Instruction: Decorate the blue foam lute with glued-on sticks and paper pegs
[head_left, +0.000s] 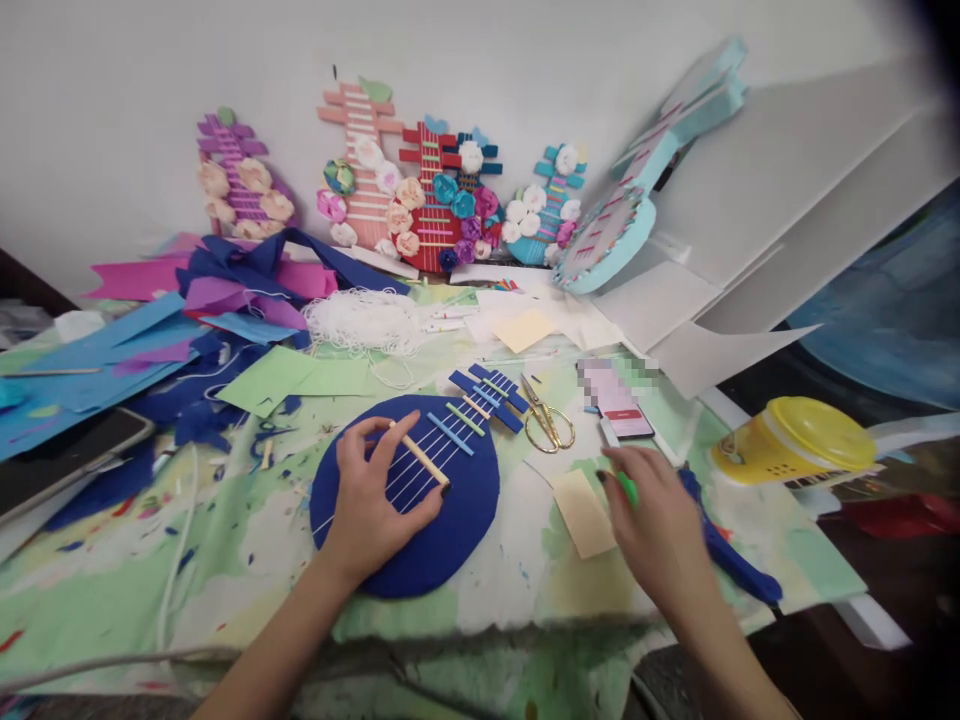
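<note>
A dark blue lute-shaped craft piece point(472, 515) lies flat on the table, with white strings and short coloured bars across its neck. My left hand point(367, 500) rests on its round body. Its thumb and a finger hold a cream strip point(420, 455) by the ends, crosswise over the strings. To the right, my right hand point(652, 510) is closed round a small green object point(628, 488); its kind is mostly hidden by the fingers. Close by that hand lies a cream paper piece point(583, 515). Gold-handled scissors point(547, 420) lie beyond the blue neck.
A phone point(624, 405), a blue hot-glue-gun-like tool point(739, 555) and a yellow lidded tub point(795, 440) are at right. Felt scraps point(135, 350), white string point(367, 320) and green paper point(292, 380) spread leftward. Several flowered lute crafts point(435, 240) lean against the wall.
</note>
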